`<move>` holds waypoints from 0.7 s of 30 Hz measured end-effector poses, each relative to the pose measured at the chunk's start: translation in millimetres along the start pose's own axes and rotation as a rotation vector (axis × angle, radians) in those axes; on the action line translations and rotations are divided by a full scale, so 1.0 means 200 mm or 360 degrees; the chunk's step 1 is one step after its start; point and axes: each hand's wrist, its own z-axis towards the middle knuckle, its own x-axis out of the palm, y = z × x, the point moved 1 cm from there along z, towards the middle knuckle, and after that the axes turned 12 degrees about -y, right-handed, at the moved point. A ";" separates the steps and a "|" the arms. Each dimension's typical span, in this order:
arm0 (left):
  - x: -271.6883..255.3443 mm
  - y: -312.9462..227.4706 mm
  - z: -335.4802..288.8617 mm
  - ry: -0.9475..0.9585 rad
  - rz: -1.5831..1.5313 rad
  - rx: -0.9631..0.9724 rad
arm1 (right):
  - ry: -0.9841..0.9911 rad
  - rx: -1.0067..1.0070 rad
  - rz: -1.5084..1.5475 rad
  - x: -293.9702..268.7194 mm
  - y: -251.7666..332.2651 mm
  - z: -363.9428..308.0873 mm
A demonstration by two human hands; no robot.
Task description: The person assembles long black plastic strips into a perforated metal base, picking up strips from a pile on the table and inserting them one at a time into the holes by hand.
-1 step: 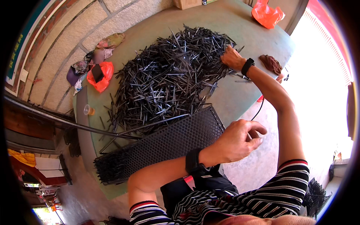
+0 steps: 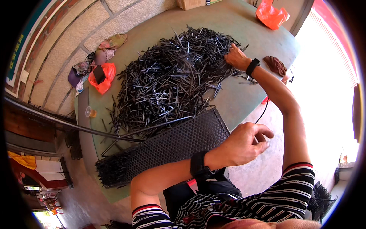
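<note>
A large heap of thin black sticks (image 2: 167, 80) covers the middle of the green table. At its right edge, my right hand (image 2: 238, 59) touches the sticks with bent fingers; whatever lies between the fingertips is hidden. Nearer to me, a long black rack (image 2: 179, 137) with a honeycomb of holes lies slanted along the table's front edge. Many black sticks (image 2: 110, 168) are packed upright in its left end. My left hand (image 2: 240, 145) hovers off the rack's right end, fingers curled, thumb and forefinger apart, nothing visible in it. Black bands circle both wrists.
Left of the heap lie an orange-red plastic bag (image 2: 108, 78) with a dark object on it, crumpled cloths (image 2: 110, 44) and a cup (image 2: 90, 112). A brown cloth (image 2: 275, 65) and another red bag (image 2: 271, 16) lie at right. A long dark bar (image 2: 65, 121) crosses the left side.
My left hand has shifted slightly to the right. My right hand has barely moved at the heap's edge.
</note>
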 end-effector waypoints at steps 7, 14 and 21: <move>-0.03 0.17 0.20 -0.0172 -0.0225 -0.0258 | 0.0241 0.0689 0.0547 -0.12 -0.07 0.00; -0.30 0.51 0.61 -0.0988 -0.0299 -0.0472 | -0.0053 0.1774 0.1344 -0.23 0.00 -0.05; -0.36 0.55 0.80 -0.1019 -0.0410 -0.0195 | -0.0864 0.1686 0.1913 -0.24 0.40 -0.27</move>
